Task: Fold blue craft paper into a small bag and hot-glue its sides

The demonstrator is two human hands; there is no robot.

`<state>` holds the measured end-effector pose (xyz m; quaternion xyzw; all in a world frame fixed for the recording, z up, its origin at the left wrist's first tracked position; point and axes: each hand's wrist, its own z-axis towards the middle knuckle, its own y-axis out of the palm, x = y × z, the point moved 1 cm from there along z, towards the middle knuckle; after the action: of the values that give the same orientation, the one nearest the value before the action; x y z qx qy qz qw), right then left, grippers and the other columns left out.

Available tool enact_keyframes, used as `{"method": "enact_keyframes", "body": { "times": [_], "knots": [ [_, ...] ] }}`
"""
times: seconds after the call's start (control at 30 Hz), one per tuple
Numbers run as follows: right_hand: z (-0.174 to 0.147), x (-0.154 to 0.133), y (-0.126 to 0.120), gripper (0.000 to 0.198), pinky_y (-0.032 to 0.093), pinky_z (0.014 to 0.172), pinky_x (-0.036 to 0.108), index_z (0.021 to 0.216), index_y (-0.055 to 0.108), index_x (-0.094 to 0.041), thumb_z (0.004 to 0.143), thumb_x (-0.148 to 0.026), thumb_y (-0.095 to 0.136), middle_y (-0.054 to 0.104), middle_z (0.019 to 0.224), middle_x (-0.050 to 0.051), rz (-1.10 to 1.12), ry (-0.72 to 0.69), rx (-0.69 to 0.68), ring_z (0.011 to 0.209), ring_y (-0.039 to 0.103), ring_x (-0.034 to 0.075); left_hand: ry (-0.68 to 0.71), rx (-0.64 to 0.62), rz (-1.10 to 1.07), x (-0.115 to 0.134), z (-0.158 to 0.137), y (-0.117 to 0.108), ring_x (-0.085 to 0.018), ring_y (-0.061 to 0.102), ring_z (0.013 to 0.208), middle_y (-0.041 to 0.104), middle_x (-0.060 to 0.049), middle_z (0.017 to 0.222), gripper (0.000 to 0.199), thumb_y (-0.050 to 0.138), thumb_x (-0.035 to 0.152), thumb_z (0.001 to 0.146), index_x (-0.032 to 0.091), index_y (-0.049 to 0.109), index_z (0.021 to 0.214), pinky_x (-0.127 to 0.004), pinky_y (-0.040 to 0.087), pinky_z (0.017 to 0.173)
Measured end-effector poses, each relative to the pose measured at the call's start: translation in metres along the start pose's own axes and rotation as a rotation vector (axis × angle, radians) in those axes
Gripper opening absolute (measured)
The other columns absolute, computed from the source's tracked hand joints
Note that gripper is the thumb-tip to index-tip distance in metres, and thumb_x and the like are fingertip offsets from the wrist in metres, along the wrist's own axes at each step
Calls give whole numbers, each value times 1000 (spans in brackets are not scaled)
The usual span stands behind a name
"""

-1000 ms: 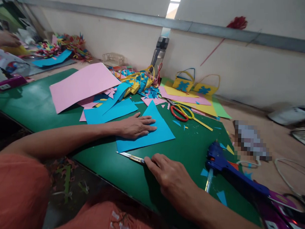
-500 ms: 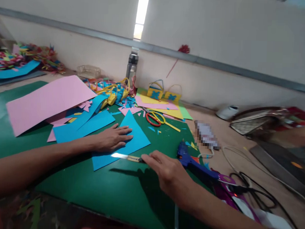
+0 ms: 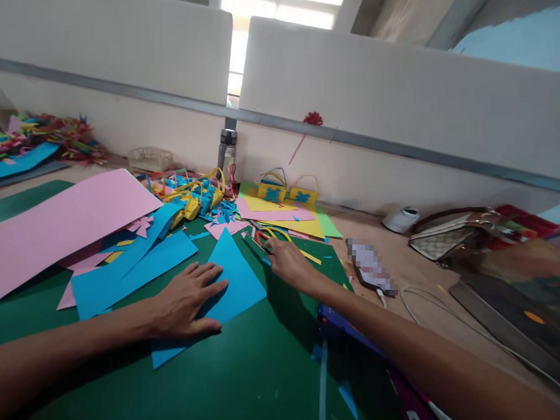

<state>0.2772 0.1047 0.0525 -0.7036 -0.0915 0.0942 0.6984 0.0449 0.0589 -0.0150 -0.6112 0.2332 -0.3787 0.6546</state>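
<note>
Since the earlier frame, the right hand (image 3: 287, 259) has carried the cutter (image 3: 257, 243) from above the near edge of the blue sheet (image 3: 238, 285) to just past its right side, by the scissors (image 3: 280, 231). The left hand (image 3: 187, 298) has stayed on the sheet. The hands are well apart: the left flat with fingers spread, the right pinching the cutter; how much blade is out is too small to tell.

Handling this well probably means steady, even palm pressure, gripping the cutter by its body, and keeping its point clear of the scissors' handles and the left fingertips.

The sheet lies on the green worktop (image 3: 237, 386). Left of it is a large pink sheet (image 3: 72, 227); right of it, a glue gun (image 3: 344, 325) and, farther off, a handbag (image 3: 448, 237). Beyond it stand small yellow bags (image 3: 272, 192) and a bottle (image 3: 227, 153), before a pale wall (image 3: 186, 139).
</note>
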Motion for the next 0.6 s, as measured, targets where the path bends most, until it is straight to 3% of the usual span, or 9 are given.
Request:
{"method": "enact_keyframes", "body": {
  "times": [0.17,0.27,0.4,0.5,0.6],
  "knots": [
    [19,0,-3,34,37,76,31,115,54,-13,82,-8,46,58,113,16,5,28,62,101,55,24,34,-110,-59,2,-2,2,-35,23,137,26,-14,149,61,49,52,87,24,36,139,-59,25,105],
    [7,1,-1,32,38,83,31,116,55,-15,84,-15,51,59,116,14,59,-88,-2,106,54,23,53,-132,-98,2,-2,-1,-34,21,137,24,-14,150,60,52,47,87,24,35,139,-60,24,105],
    [-13,-7,5,43,39,85,27,119,55,-16,77,-23,65,61,116,10,141,-280,-149,108,54,20,33,-104,-181,3,1,-6,-33,31,133,35,-13,146,61,60,41,82,24,39,137,-56,30,103],
    [-15,-14,8,54,39,81,27,120,55,-15,70,-25,72,61,115,11,158,-340,-207,105,55,22,9,-62,-241,4,5,-9,-32,39,126,45,-13,139,60,65,34,79,22,44,134,-53,35,100],
    [-12,-17,9,42,38,71,26,106,62,-14,67,-21,73,65,100,10,154,-344,-236,93,58,22,-23,-13,-304,4,7,-10,-28,47,116,52,-13,130,58,66,26,77,19,47,131,-46,39,97]
  ]
}}
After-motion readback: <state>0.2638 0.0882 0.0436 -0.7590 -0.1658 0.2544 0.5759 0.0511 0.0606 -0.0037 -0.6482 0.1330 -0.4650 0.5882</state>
